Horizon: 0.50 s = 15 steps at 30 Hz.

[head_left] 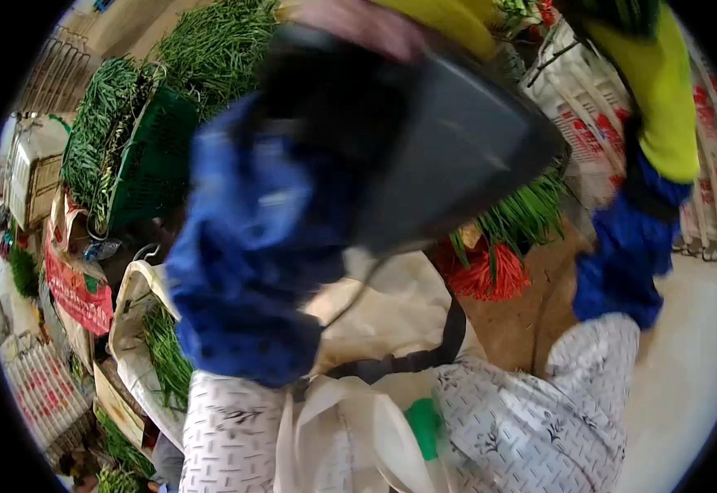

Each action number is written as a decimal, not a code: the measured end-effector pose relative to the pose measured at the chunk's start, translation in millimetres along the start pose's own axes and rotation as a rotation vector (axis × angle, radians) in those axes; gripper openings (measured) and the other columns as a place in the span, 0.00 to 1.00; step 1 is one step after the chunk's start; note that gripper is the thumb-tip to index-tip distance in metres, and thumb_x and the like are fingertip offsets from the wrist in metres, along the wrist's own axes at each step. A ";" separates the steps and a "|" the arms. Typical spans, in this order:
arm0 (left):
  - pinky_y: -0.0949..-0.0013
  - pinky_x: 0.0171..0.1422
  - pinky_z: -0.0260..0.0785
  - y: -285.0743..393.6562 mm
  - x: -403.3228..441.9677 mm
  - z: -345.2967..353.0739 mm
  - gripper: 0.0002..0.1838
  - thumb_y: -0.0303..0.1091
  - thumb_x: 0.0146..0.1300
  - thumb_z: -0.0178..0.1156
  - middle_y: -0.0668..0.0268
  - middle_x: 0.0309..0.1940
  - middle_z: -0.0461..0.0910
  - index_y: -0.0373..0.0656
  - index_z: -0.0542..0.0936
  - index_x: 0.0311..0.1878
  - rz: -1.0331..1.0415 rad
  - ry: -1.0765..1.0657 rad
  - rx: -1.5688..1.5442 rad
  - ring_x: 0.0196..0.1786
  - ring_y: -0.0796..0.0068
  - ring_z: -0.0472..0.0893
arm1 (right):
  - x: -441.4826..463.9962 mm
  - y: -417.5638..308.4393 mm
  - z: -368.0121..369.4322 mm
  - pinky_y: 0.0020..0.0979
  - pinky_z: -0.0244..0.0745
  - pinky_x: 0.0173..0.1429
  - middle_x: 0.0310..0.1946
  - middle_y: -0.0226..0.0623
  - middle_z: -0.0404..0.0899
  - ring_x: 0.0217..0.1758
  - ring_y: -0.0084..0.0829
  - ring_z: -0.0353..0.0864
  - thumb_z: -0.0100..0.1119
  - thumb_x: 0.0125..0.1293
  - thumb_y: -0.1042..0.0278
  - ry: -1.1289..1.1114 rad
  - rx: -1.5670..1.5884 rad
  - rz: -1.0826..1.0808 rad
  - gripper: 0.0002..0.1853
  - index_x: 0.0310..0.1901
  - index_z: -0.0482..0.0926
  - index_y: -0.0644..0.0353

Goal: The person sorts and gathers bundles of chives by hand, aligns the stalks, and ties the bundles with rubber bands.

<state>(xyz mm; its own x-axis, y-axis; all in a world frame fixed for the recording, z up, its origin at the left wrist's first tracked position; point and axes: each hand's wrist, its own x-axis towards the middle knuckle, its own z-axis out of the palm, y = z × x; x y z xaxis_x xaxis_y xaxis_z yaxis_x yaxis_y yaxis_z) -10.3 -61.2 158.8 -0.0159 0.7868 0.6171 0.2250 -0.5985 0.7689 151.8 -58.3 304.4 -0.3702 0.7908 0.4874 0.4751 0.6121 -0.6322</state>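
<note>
My left arm, in a blue sleeve cover, reaches up across the middle of the head view. A large dark grey, flat, panel-like object [473, 131] is held up in front of me, blurred by motion. My left hand [358, 29], a pinkish smear, seems to grip its upper edge. A thin dark cord [363, 300] hangs below the object. To the right, my right arm, in blue and yellow-green, bends upward. My right hand [621, 16], dark green, is cut off by the top edge, its fingers hidden. A bundle tied with red strands [494, 271] lies under the grey object.
A green plastic crate [155, 160] of leafy greens stands at left, beside a heap of long green stalks [219, 53]. A white-lined basket [135, 337] with greens is near my left knee. Red-and-white woven sacks [592, 131] lie at right. A cream bag [387, 316] rests between my legs.
</note>
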 end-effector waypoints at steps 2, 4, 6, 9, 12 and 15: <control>0.60 0.50 0.70 -18.2 31.6 38.5 0.16 0.24 0.51 0.59 0.70 0.33 0.76 0.47 0.78 0.44 0.128 0.083 0.009 0.39 0.62 0.76 | -17.7 43.7 -33.0 0.34 0.64 0.67 0.61 0.46 0.71 0.64 0.34 0.69 0.68 0.44 0.76 -0.072 -0.177 0.149 0.46 0.68 0.60 0.66; 0.60 0.50 0.71 -41.7 35.2 66.3 0.16 0.24 0.51 0.59 0.70 0.33 0.76 0.47 0.78 0.44 0.187 0.163 0.000 0.39 0.62 0.76 | -47.3 87.4 -41.0 0.33 0.65 0.67 0.60 0.45 0.72 0.64 0.32 0.70 0.67 0.44 0.79 -0.254 -0.209 0.313 0.45 0.69 0.60 0.66; 0.64 0.47 0.72 -40.9 9.1 69.7 0.14 0.23 0.51 0.59 0.66 0.34 0.79 0.44 0.80 0.43 -0.111 0.066 -0.224 0.40 0.62 0.78 | -87.7 113.5 -23.4 0.31 0.66 0.65 0.60 0.40 0.72 0.61 0.29 0.71 0.71 0.46 0.70 -0.379 0.244 0.485 0.42 0.66 0.66 0.63; 0.68 0.48 0.74 -14.9 -38.4 44.6 0.10 0.24 0.60 0.53 0.62 0.37 0.81 0.35 0.81 0.41 -0.796 -0.053 -0.867 0.42 0.68 0.81 | -102.8 155.3 5.1 0.31 0.67 0.63 0.58 0.35 0.75 0.58 0.28 0.73 0.66 0.55 0.66 -0.362 0.469 0.719 0.34 0.64 0.68 0.62; 0.55 0.52 0.76 -24.5 -54.6 37.7 0.13 0.27 0.65 0.53 0.58 0.36 0.79 0.33 0.73 0.51 -1.128 0.021 -1.221 0.43 0.60 0.81 | -117.3 217.0 51.0 0.35 0.71 0.60 0.58 0.45 0.73 0.55 0.44 0.77 0.61 0.58 0.69 -0.313 -0.170 0.264 0.27 0.61 0.71 0.56; 0.48 0.53 0.77 -80.8 -53.9 43.3 0.20 0.26 0.64 0.53 0.55 0.35 0.78 0.35 0.67 0.59 -1.167 0.014 -1.352 0.43 0.54 0.82 | -115.1 239.0 66.3 0.41 0.74 0.52 0.50 0.42 0.78 0.50 0.46 0.78 0.61 0.56 0.69 -0.466 -0.592 0.155 0.22 0.55 0.75 0.53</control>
<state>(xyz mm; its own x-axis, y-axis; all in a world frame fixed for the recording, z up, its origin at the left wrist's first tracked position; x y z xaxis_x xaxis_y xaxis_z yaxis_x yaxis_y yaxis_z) 14.5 -48.7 56.1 0.4244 0.8550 -0.2981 -0.7846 0.5116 0.3503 255.0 -3.2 57.3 -0.5001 0.8654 0.0320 0.8486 0.4972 -0.1807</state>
